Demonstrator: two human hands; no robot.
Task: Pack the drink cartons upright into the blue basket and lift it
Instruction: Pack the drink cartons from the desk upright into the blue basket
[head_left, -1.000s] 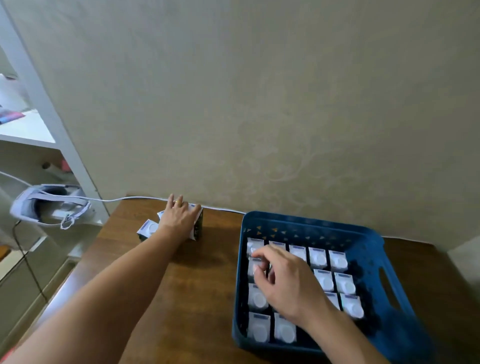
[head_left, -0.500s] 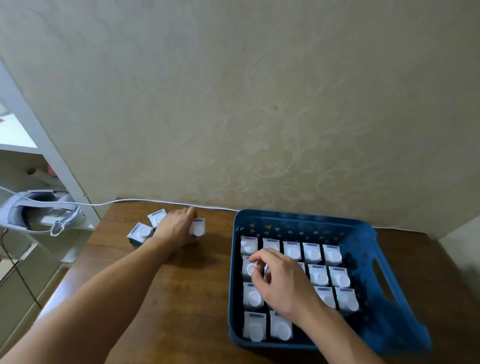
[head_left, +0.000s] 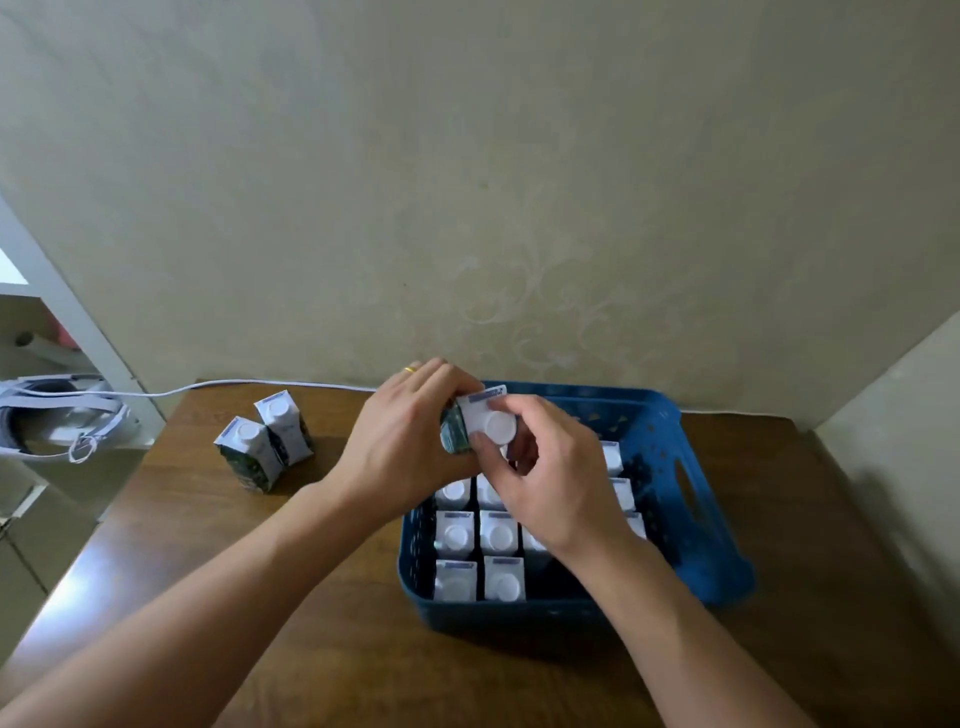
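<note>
Holding one white-capped carton (head_left: 480, 423) above our blue basket (head_left: 670, 441), our left hand (head_left: 400, 447) and right hand (head_left: 545, 478) both grip it; its label is unreadable.

Two cartons (head_left: 262, 441) stand near the table's far left corner, one carton (head_left: 480, 423) is held in both hands, one blue basket (head_left: 670, 467) holds many.

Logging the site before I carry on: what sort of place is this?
Probably a room in a home, not a warehouse. A small wooden table stands against a wall with patterned wallpaper, a white shelving unit stands to the left, and a white cable runs along the table's back edge.
</note>
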